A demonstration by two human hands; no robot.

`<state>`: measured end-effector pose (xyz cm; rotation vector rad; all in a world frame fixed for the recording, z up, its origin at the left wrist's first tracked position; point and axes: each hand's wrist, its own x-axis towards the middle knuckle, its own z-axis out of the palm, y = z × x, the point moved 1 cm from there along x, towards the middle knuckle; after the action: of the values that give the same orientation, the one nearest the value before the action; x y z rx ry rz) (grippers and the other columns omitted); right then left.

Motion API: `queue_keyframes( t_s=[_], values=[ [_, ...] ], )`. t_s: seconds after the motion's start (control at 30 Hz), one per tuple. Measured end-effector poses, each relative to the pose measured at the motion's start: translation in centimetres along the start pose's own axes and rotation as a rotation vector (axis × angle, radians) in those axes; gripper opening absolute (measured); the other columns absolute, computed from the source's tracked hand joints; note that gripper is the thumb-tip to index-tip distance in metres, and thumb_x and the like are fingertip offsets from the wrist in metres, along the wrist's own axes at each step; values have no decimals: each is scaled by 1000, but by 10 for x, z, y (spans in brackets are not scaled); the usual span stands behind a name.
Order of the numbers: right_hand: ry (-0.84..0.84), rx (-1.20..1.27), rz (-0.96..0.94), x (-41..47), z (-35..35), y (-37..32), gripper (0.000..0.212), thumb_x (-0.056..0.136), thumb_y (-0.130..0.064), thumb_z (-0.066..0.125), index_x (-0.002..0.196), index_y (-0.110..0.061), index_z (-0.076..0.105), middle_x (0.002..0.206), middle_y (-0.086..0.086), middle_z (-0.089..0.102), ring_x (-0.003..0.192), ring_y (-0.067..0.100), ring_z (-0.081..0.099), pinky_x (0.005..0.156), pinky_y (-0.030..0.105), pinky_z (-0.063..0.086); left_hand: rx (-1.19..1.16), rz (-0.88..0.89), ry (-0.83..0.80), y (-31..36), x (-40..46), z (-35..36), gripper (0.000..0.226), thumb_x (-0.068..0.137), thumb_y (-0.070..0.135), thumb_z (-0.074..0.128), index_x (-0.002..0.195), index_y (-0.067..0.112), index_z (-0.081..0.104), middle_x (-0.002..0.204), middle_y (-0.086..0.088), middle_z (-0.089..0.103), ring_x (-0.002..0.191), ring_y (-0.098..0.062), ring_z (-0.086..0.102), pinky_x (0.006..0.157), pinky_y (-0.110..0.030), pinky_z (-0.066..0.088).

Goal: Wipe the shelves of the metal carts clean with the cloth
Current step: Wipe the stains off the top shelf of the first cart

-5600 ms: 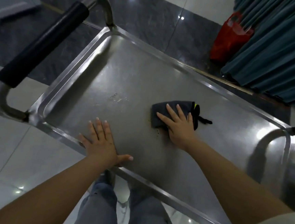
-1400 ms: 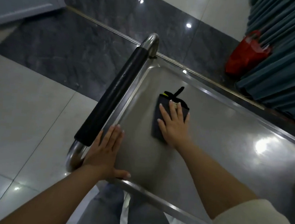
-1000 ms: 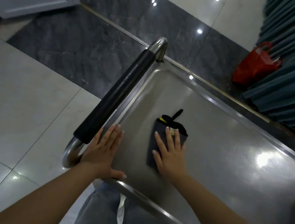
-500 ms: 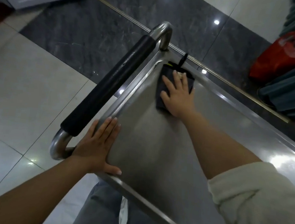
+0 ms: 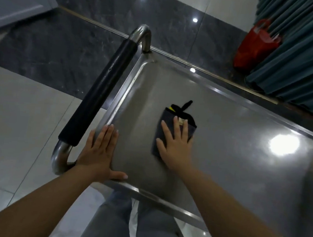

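Observation:
The steel top shelf of the metal cart [image 5: 234,144] fills the middle of the head view. A folded dark grey cloth [image 5: 165,124] with a black edge, a yellow corner and a black loop lies flat on it, left of centre. My right hand [image 5: 176,146] presses on the cloth with straight, spread fingers. My left hand [image 5: 99,151] lies flat on the shelf's near left corner, fingers straight along the rim and thumb on the front edge.
The cart's push handle with a black foam grip [image 5: 99,92] runs along the shelf's left end. A red plastic bag [image 5: 256,44] sits on the floor by teal curtains [image 5: 305,55] at the back right. Tiled floor lies to the left. My legs in jeans [image 5: 123,223] stand below the front rim.
My right hand has drawn the cloth back from the far left corner toward me, to the shelf's left-centre. My left hand has stayed on the near left corner.

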<state>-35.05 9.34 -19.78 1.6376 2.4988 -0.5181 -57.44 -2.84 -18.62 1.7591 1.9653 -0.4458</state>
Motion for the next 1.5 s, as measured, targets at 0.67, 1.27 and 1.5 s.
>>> queue_keyframes(
  t_s=[0.67, 1.27, 1.5],
  values=[
    [5, 108, 663, -190, 1, 130, 78, 90, -55, 49, 151, -38, 4, 161, 1, -13, 145, 27, -17, 116, 55, 10, -25, 81, -67, 75, -5, -2, 126, 70, 88, 35, 147, 4, -19, 151, -28, -26, 139, -45, -25, 116, -56, -3],
    [-18, 38, 244, -232, 5, 239, 82, 73, -63, 38, 143, -56, -4, 150, -18, -29, 138, 11, -34, 116, 55, 5, 121, 351, 37, 288, -5, 16, 95, 87, 73, 31, 152, 16, -9, 158, -14, -18, 145, -32, -17, 115, -59, 2],
    [22, 156, 517, -288, -22, 367, 87, 65, -66, 35, 147, -50, 10, 159, -12, -11, 145, 17, -16, 116, 52, 11, 170, 260, 99, 350, -16, 40, 109, 78, 83, 25, 150, 12, -15, 156, -22, -18, 144, -40, -16, 114, -61, 2]
  ],
)
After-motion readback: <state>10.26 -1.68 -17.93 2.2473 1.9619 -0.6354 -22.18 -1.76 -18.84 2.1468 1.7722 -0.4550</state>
